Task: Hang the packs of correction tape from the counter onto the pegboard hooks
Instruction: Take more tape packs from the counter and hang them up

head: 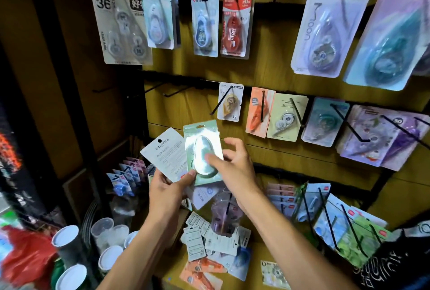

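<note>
1. The wooden pegboard (267,75) fills the upper and right part of the view; black hooks (176,93) stick out of it in rows, some bare at its left side, most carrying packs.
2. High on the pegboard's right side hang two large pale packs (330,31), tilted; on its upper left hang a grey "36" pack (121,24), two small blue packs and a red pack (236,27).
3. The pegboard's middle row holds a small white pack (230,101), an orange one (259,113), a cream one (287,118) and purple ones further right.
4. Below the pegboard the counter (256,252) bears a loose heap of packs (209,243), white card backs and orange fronts mixed, with a clear plastic cup (224,213) standing among them.
5. Left of the pegboard's foot stand several white-topped cups (67,236); a red bag (28,257) lies beside them.
6. The left hand (167,192), raised before the pegboard's lower middle, grips a white pack (166,153) shown from its printed back, thumb pressed across its lower edge.
7. The right hand (235,166) holds a green pack (203,152) just beside and partly over the white one; thumb on the clear blister, fingers curled behind its right edge; both packs are off any hook.
</note>
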